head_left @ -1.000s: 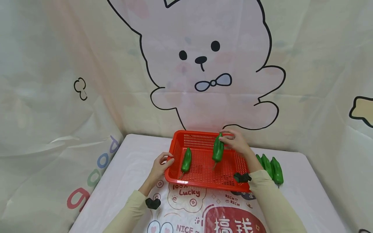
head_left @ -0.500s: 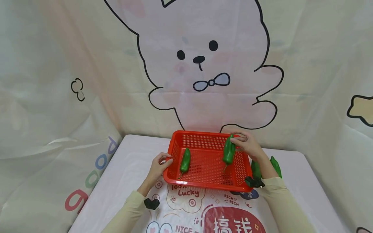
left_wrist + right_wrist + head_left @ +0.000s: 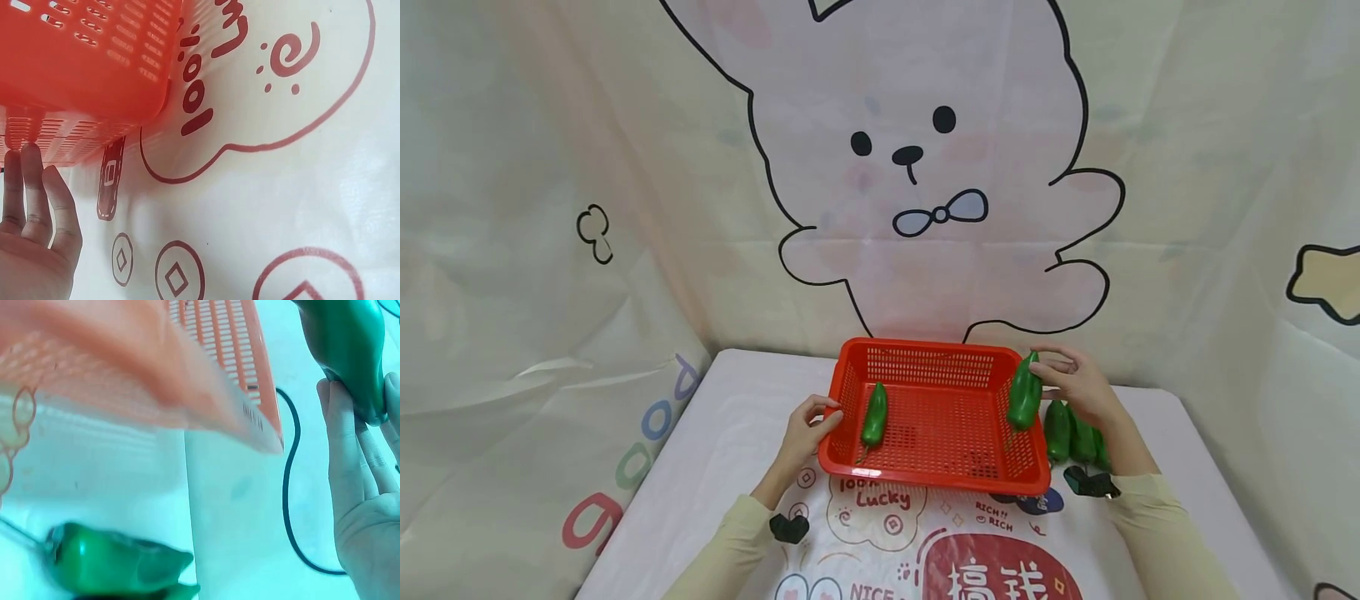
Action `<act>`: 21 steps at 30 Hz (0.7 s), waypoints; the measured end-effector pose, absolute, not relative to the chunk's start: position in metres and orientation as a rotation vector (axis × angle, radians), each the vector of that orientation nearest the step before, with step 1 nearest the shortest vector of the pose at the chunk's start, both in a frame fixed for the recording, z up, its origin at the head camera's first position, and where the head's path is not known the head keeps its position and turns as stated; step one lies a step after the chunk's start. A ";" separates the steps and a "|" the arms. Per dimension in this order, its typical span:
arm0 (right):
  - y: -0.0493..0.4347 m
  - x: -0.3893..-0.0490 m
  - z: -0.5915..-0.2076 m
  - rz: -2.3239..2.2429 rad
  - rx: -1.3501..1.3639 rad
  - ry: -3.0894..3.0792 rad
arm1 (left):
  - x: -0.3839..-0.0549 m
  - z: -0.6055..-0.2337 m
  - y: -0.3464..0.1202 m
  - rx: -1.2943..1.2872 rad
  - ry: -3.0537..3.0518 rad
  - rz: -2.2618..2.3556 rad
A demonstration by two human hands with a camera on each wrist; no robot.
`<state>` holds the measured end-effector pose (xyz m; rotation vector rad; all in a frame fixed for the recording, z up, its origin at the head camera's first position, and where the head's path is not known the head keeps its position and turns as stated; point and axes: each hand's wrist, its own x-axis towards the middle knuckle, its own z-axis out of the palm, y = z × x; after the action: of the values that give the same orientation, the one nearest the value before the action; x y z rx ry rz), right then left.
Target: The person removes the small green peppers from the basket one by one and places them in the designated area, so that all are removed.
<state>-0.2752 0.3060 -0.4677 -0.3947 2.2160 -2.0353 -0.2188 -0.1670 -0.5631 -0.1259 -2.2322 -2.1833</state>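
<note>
With fingertips and thumb, my right hand (image 3: 1081,387) pinches a green pepper (image 3: 1024,396) by its upper end, its stem hanging down over the basket's right rim. In the right wrist view the same pepper (image 3: 350,344) sits at the fingertips. A red plastic basket (image 3: 943,429) with slotted sides stands on the table. My left hand (image 3: 808,429) grips its left rim, thumb at the edge; the left wrist view shows straight fingers (image 3: 62,200) against the outer wall, thumb hidden. One green pepper (image 3: 875,417) lies inside the basket on the left.
Several green peppers (image 3: 1057,431) lie on the table right of the basket, partly behind my right wrist. A printed white cloth (image 3: 880,542) covers the table. A cartoon curtain (image 3: 925,275) hangs right behind the basket. A dark cable (image 3: 289,487) shows in the right wrist view.
My right hand has carried the pepper rightward, from above the middle of the basket to its right rim. My left hand stays on the basket's left rim.
</note>
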 end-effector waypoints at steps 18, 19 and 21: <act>0.387 -0.249 -0.476 -2.079 -0.287 2.288 | -0.217 -0.562 -0.166 -0.112 -2.221 -2.182; 0.392 -0.248 -0.478 -2.086 -0.289 2.284 | -0.217 -0.562 -0.166 -0.114 -2.218 -2.187; 0.402 -0.245 -0.481 -2.103 -0.293 2.272 | -0.217 -0.561 -0.166 -0.115 -2.212 -2.196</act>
<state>-0.2448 0.4022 -0.4811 -0.2930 2.2722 -2.1032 -0.2166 -0.1657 -0.5610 -0.1149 -2.2121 -2.1958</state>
